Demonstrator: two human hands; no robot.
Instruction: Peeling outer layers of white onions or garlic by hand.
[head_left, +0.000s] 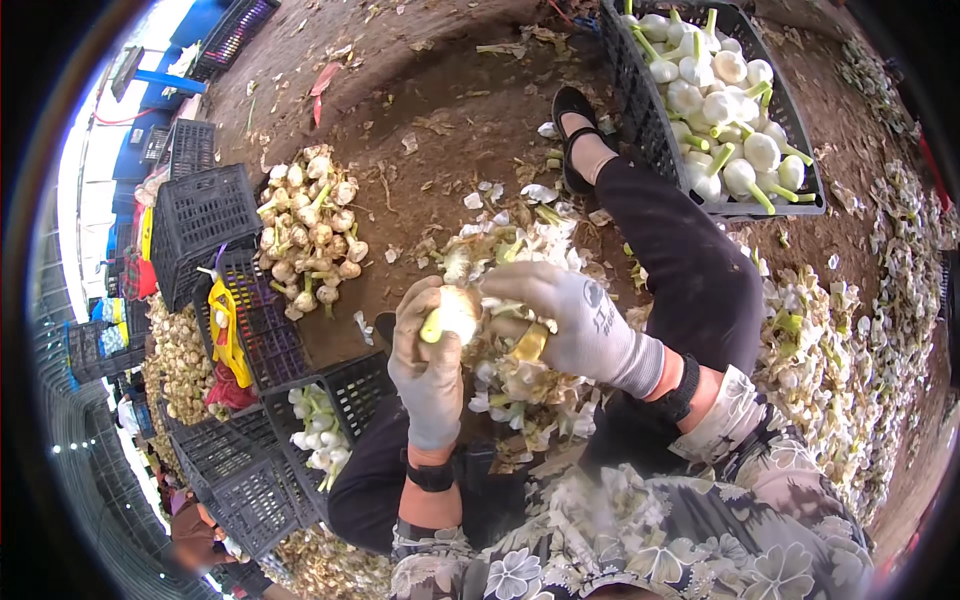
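Note:
My left hand (429, 375), in a pale work glove soiled at the fingers, grips a garlic bulb (457, 315). The bulb is white with a short green cut stem pointing toward me. To its right, my right hand (589, 322) wears a matching glove and is curled around a small yellow-tan object (531, 342). Fingers hide most of that object, so I cannot tell what it is. The right fingertips are close to the bulb but look apart from it. Below both hands, a heap of peeled garlic skins (536, 390) lies between my legs.
A black plastic crate (645, 127) of cleaned garlic stands beyond my right leg. Unpeeled garlic (315, 225) is piled on the dirt floor at left. Another crate (360, 390) with trimmed bulbs sits by my left knee. Stacked crates (202, 217) line the left; husks (817, 375) cover the right.

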